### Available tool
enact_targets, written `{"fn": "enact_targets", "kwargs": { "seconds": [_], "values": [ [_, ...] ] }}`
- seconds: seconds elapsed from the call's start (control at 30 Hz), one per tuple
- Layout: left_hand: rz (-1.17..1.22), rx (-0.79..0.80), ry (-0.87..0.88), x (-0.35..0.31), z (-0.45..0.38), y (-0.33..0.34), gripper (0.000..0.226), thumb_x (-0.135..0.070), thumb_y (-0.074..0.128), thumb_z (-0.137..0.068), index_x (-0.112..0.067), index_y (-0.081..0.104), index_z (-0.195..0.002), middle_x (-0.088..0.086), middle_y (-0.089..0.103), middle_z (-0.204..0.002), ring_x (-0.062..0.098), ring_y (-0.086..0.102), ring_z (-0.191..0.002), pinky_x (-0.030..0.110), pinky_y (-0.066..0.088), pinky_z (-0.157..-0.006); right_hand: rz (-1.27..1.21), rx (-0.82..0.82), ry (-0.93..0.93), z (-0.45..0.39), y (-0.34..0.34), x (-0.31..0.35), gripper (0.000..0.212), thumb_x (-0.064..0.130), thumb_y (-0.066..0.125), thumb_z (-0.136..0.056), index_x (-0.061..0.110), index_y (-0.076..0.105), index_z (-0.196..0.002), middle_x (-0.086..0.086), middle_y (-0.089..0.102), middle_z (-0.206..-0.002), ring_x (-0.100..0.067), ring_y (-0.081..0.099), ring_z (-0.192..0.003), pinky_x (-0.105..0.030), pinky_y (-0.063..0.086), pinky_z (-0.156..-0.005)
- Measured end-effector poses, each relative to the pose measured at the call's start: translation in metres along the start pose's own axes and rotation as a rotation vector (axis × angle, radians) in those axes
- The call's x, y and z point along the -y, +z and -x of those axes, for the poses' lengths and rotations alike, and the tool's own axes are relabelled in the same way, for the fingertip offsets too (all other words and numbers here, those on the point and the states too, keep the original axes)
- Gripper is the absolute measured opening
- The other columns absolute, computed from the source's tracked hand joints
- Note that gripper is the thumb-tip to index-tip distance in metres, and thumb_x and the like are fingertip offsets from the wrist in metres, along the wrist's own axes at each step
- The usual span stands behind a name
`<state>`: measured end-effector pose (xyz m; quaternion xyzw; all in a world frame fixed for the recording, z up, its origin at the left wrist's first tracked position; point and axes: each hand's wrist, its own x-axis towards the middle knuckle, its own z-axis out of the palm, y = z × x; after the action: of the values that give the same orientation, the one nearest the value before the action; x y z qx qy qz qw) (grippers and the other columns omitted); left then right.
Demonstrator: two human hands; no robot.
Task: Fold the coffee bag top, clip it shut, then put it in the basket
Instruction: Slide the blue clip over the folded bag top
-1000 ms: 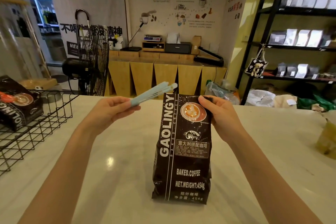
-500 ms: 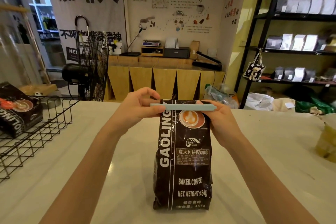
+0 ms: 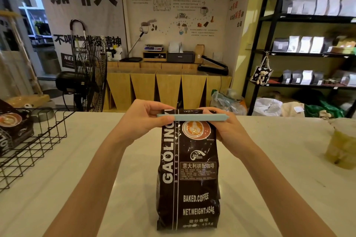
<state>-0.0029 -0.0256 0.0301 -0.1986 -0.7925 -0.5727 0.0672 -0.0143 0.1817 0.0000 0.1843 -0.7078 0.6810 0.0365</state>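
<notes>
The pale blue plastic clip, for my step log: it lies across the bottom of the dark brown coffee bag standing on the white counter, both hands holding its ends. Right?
Not quite. The head view shows the pale blue plastic clip across the folded top of the dark brown coffee bag, not its bottom. The bag does stand on the white counter, the left hand and right hand at the clip's ends.

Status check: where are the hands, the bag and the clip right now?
Left hand and right hand pinching the blue clip across the coffee bag top. Bag upright on counter. Basket at left, path unobstructed.

basket [image 3: 38,140]: cut by left edge | right hand [image 3: 229,131] fingers: hidden behind coffee bag [image 3: 189,175]
</notes>
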Motion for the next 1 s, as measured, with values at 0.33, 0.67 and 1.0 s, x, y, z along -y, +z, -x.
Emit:
{"fn": "enact_targets", "kwargs": {
  "seconds": [0.33,0.67,1.0],
  "values": [
    [-0.059,-0.011,-0.007,-0.004,0.004,-0.008,0.021,-0.009,0.069,-0.072,-0.016,0.068,-0.091,-0.001,0.071,-0.073,0.009,0.07,-0.071,0.017,0.056,-0.058,0.077,0.152,0.035,0.003,-0.018,0.014,0.043,0.052,0.045,-0.073,0.048,0.045,-0.116,0.011,0.057,-0.108,-0.011,0.064,-0.093,-0.022,0.054,-0.071],
    [-0.011,-0.033,-0.024,-0.004,0.004,-0.005,0.019,-0.005,0.067,-0.072,-0.016,0.069,-0.087,-0.007,0.072,-0.063,0.009,0.07,-0.069,0.016,0.055,-0.055,0.213,0.039,-0.074,0.006,-0.037,0.01,0.031,0.035,0.068,-0.062,0.027,0.066,-0.093,0.006,0.076,-0.078,-0.013,0.07,-0.087,-0.02,0.053,-0.071],
    [0.04,-0.038,-0.031,0.001,0.005,-0.007,0.018,-0.009,0.068,-0.071,-0.018,0.069,-0.086,-0.005,0.075,-0.067,0.017,0.071,-0.075,0.02,0.057,-0.06,0.148,-0.062,-0.15,0.006,-0.03,0.006,0.01,0.015,0.064,-0.079,0.022,0.067,-0.086,0.009,0.074,-0.067,-0.007,0.071,-0.076,-0.014,0.054,-0.068]
  ]
}}
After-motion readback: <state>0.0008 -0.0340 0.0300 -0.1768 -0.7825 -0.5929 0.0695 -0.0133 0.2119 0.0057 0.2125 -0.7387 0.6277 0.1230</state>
